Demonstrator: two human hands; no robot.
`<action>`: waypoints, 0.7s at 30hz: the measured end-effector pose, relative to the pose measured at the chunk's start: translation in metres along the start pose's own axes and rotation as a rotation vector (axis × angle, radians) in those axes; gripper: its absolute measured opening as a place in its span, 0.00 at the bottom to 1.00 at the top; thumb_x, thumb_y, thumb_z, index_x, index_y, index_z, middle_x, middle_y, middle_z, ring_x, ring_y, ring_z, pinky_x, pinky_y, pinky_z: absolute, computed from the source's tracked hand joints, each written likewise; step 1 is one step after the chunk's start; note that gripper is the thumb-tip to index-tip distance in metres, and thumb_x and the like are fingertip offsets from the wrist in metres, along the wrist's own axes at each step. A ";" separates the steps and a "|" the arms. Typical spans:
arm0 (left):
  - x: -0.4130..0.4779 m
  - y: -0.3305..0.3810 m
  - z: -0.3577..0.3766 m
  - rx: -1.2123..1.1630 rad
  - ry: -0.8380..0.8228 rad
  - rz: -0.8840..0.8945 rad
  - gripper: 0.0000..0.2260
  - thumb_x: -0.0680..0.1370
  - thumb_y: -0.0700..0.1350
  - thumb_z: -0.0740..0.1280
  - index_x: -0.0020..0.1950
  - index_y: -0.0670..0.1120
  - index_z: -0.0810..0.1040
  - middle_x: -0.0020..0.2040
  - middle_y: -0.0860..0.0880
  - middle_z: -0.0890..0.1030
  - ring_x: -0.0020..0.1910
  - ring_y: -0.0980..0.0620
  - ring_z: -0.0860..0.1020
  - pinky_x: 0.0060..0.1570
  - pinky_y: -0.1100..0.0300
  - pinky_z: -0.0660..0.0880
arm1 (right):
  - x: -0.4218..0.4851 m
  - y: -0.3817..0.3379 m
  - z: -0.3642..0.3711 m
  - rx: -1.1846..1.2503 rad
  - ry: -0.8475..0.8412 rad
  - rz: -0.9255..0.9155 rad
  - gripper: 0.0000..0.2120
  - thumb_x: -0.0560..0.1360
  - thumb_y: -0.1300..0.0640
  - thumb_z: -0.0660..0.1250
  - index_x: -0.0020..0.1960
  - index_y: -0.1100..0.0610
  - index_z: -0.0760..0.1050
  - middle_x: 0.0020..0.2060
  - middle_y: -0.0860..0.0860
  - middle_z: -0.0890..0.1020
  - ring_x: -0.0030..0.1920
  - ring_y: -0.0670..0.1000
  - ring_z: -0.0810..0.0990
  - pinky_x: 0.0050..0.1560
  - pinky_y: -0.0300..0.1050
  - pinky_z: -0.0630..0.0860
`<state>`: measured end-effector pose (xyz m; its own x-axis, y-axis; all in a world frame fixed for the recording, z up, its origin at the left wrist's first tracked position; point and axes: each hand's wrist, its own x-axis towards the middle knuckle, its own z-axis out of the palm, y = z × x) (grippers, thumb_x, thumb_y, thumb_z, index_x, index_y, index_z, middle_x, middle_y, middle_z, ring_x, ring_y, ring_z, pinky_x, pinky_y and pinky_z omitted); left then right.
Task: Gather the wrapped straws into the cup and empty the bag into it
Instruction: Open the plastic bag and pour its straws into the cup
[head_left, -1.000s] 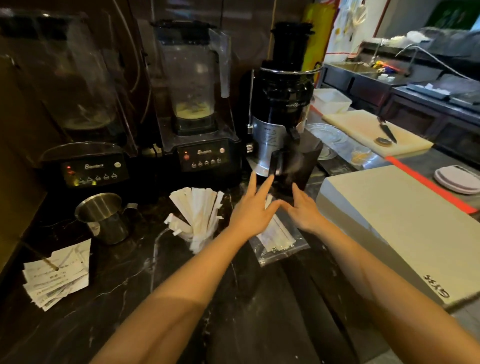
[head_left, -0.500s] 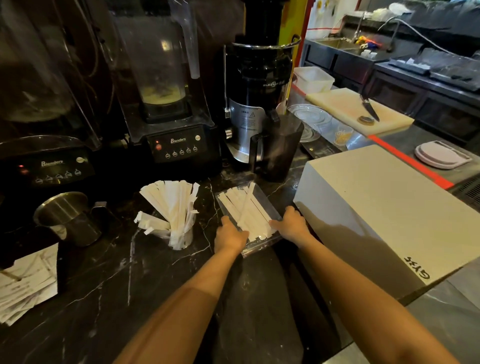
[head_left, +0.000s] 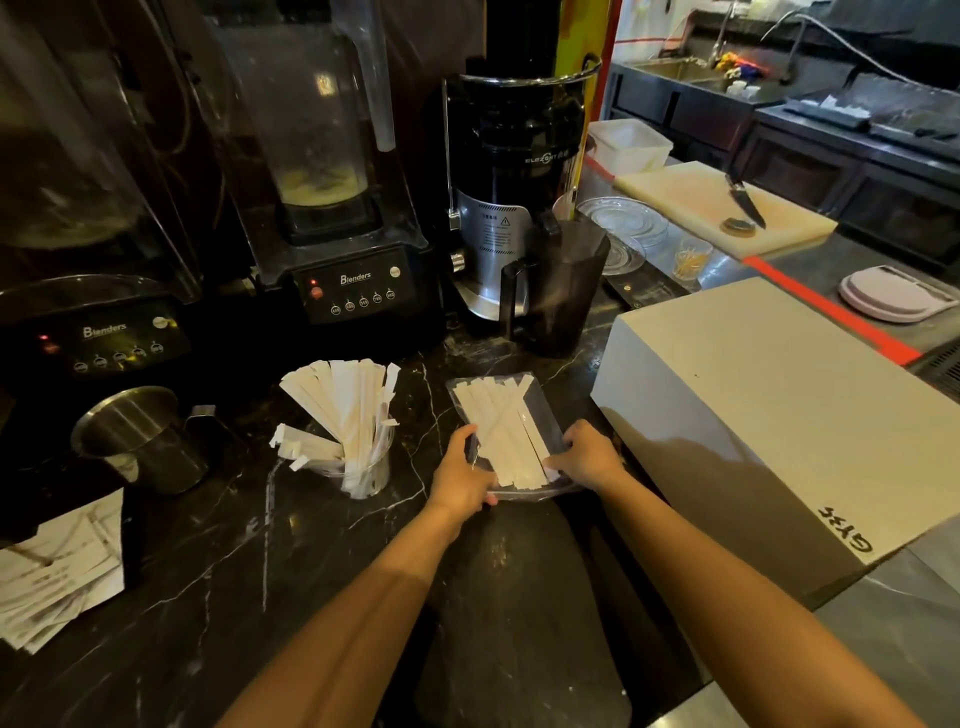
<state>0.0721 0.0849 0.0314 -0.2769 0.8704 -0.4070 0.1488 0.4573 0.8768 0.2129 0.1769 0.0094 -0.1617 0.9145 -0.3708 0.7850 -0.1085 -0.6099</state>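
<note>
A clear plastic bag (head_left: 540, 410) of white paper-wrapped straws (head_left: 501, 421) lies flat on the black marble counter (head_left: 249, 561). My left hand (head_left: 460, 475) grips its near left corner and my right hand (head_left: 587, 457) grips its near right edge. To the left stands a clear cup (head_left: 366, 470) crammed with a fan of wrapped straws (head_left: 345, 400), some leaning out to the left.
Two blenders (head_left: 353, 280) and a juicer (head_left: 511, 197) with a dark jug (head_left: 563, 291) line the back. A steel pitcher (head_left: 140, 441) and receipts (head_left: 57, 571) lie left. A white box (head_left: 779, 415) stands close on the right.
Both hands drew back from the juicer to the bag's near end and closed on its corners. The view moved nearer and lower.
</note>
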 end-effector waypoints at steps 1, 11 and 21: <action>-0.003 0.001 -0.003 0.008 -0.012 0.018 0.27 0.73 0.34 0.63 0.68 0.51 0.60 0.58 0.39 0.75 0.32 0.53 0.75 0.24 0.68 0.71 | -0.003 -0.001 -0.002 0.040 -0.006 -0.006 0.19 0.69 0.59 0.71 0.55 0.58 0.66 0.46 0.53 0.73 0.47 0.54 0.77 0.47 0.45 0.77; -0.039 0.043 -0.033 -0.127 -0.016 0.228 0.04 0.72 0.35 0.66 0.43 0.43 0.78 0.35 0.48 0.79 0.29 0.60 0.78 0.30 0.72 0.75 | -0.061 -0.039 -0.048 0.455 -0.039 -0.182 0.08 0.70 0.68 0.65 0.39 0.57 0.72 0.33 0.53 0.76 0.33 0.48 0.76 0.31 0.35 0.74; -0.076 0.063 -0.061 -0.308 -0.056 0.325 0.05 0.68 0.35 0.70 0.39 0.45 0.79 0.37 0.46 0.82 0.38 0.52 0.82 0.38 0.64 0.80 | -0.124 -0.055 -0.076 0.355 -0.142 -0.362 0.09 0.71 0.48 0.66 0.43 0.54 0.78 0.38 0.50 0.81 0.41 0.45 0.79 0.41 0.34 0.76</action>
<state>0.0448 0.0361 0.1334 -0.2095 0.9723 -0.1034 -0.0721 0.0901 0.9933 0.2351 0.0995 0.1420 -0.4837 0.8589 -0.1681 0.4170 0.0573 -0.9071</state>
